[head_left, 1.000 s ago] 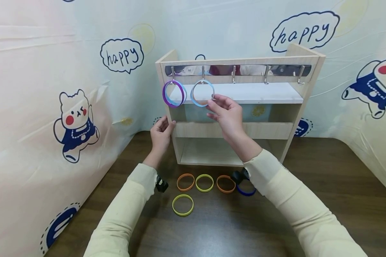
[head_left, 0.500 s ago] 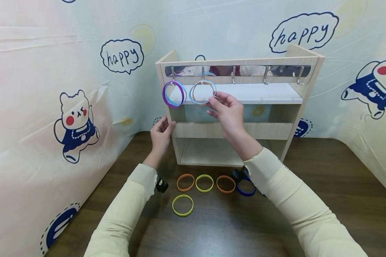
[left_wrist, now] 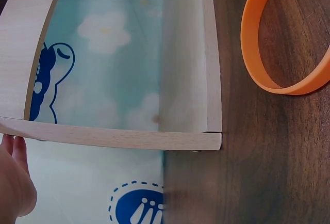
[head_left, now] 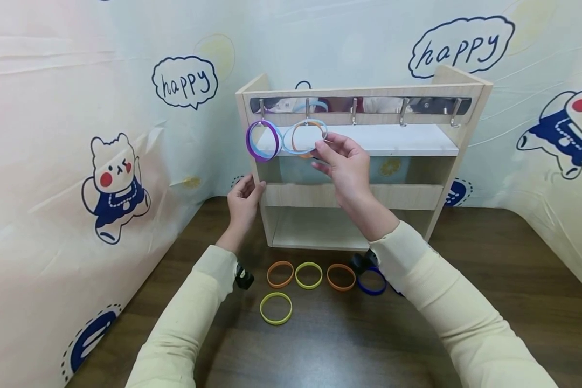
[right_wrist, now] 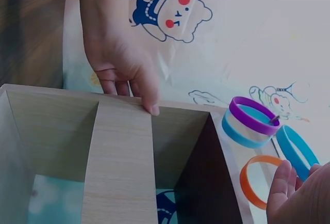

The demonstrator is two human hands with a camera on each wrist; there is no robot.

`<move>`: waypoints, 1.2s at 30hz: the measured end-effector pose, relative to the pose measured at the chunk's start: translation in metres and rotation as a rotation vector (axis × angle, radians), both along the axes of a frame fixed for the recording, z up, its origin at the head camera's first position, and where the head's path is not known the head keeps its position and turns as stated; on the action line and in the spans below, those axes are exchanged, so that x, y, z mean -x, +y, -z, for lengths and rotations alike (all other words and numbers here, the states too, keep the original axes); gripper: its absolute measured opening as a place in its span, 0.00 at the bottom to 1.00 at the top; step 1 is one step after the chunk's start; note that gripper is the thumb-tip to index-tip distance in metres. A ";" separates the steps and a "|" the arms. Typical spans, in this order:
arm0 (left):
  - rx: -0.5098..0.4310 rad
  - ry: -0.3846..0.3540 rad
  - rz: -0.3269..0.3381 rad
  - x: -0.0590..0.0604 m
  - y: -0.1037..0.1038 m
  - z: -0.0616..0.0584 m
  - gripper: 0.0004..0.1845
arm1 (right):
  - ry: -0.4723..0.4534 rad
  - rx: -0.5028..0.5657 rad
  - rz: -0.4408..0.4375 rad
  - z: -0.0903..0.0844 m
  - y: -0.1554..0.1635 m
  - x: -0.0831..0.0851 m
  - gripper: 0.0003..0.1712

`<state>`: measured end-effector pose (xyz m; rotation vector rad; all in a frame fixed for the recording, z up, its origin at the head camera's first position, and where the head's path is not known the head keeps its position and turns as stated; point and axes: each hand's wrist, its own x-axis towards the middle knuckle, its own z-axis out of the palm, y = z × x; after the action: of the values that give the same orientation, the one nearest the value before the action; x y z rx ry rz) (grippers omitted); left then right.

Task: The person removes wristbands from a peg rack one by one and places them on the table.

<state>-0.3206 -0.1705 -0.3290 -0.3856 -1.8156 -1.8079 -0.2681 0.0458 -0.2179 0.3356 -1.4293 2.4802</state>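
the left hand (head_left: 242,202) stays flat against the wooden rack's (head_left: 252,161) left side, fingers straight. over the last second the right hand (head_left: 346,167), pinching an orange band (head_left: 302,141), has lifted it onto the second hook (head_left: 307,110) beside the light blue band (head_left: 288,141), so the hanging looks nearly done. on the tabletop (head_left: 490,302) lie more loose bands (head_left: 308,275); nothing blocks the free hooks farther right.

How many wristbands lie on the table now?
5: two orange wristbands, two yellow wristbands, and one dark blue wristband partly behind the right sleeve, which may hide more.
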 end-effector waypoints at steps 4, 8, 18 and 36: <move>0.000 0.005 0.001 0.001 0.000 0.000 0.19 | -0.002 -0.010 0.002 -0.006 0.000 -0.012 0.22; 0.002 0.010 0.005 0.001 0.000 0.000 0.19 | -0.007 -0.019 -0.026 -0.005 0.003 -0.017 0.20; 0.017 0.016 0.002 0.002 0.000 0.001 0.19 | -0.005 -0.095 -0.088 0.006 0.009 -0.037 0.20; -0.006 0.002 0.007 0.001 0.001 -0.001 0.19 | -0.068 -0.231 -0.134 0.049 0.025 -0.047 0.17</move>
<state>-0.3211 -0.1694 -0.3276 -0.3919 -1.8092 -1.8171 -0.2214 0.0710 -0.2671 0.4080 -1.7815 2.4537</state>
